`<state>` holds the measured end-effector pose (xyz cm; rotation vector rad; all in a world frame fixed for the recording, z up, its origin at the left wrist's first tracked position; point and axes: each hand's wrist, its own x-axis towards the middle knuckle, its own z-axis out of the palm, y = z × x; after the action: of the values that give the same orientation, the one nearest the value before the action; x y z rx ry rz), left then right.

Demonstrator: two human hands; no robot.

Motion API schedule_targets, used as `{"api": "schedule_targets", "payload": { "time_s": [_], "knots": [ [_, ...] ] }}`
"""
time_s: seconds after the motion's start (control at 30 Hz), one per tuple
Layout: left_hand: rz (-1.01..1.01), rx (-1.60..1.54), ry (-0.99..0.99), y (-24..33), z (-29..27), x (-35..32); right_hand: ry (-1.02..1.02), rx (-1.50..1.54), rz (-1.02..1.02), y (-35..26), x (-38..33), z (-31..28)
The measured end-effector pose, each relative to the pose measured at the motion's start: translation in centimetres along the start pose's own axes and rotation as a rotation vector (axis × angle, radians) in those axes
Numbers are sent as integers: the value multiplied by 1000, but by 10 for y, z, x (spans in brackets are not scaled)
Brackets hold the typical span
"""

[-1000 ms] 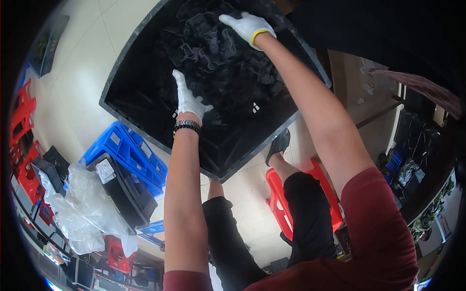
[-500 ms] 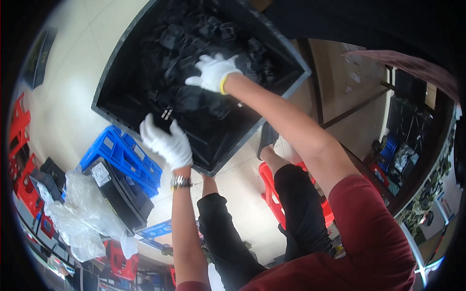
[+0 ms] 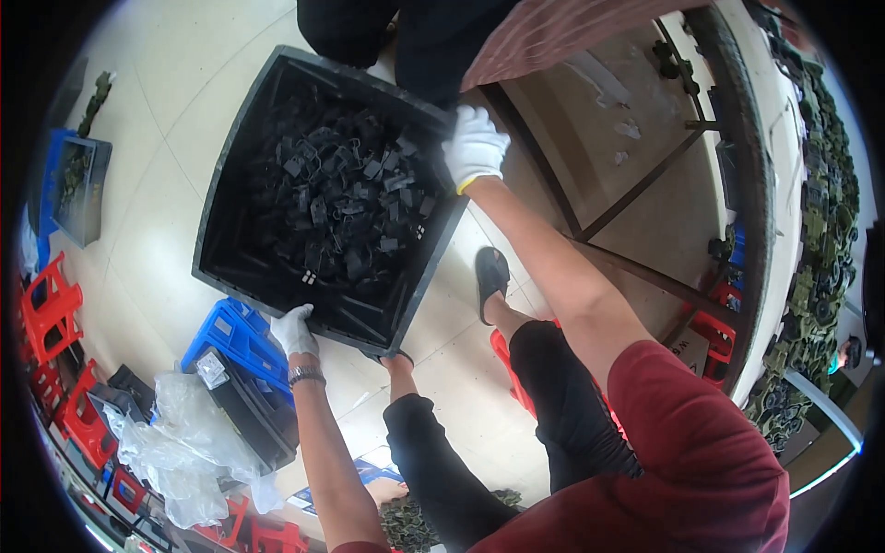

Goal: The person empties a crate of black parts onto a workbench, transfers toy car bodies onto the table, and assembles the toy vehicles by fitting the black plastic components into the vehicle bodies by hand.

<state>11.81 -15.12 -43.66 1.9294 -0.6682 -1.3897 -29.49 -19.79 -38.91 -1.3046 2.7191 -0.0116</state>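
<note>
Left hand (image 3: pixel 295 332), white fabric glove: fingers curled on the near rim of a rectangular black plastic bin (image 3: pixel 241 221). Right hand (image 3: pixel 476 147), gloved: fingers bent at its right corner, closure unclear. Bin between hands; angular black parts (image 3: pixel 350 184) inside. Glossy tiled floor (image 3: pixel 147 212); crumpled clear bag (image 3: pixel 180 452) left.
</note>
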Motion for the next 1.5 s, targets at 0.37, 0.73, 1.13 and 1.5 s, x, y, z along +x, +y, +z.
{"api": "schedule_targets", "payload": {
  "time_s": [0.37,0.73,1.13,1.5],
  "knots": [
    [9,219,-2,100,-68,-137,-354,197,-253,115,-106,-32],
    [167,470,-26,233,-165,-347,-291,490,-40,179,-344,-247],
    [502,335,-348,351,-233,-523,38,516,84,214,-520,-456],
    [768,230,-412,350,-274,-620,278,588,-75,256,-539,-517]
  ]
}}
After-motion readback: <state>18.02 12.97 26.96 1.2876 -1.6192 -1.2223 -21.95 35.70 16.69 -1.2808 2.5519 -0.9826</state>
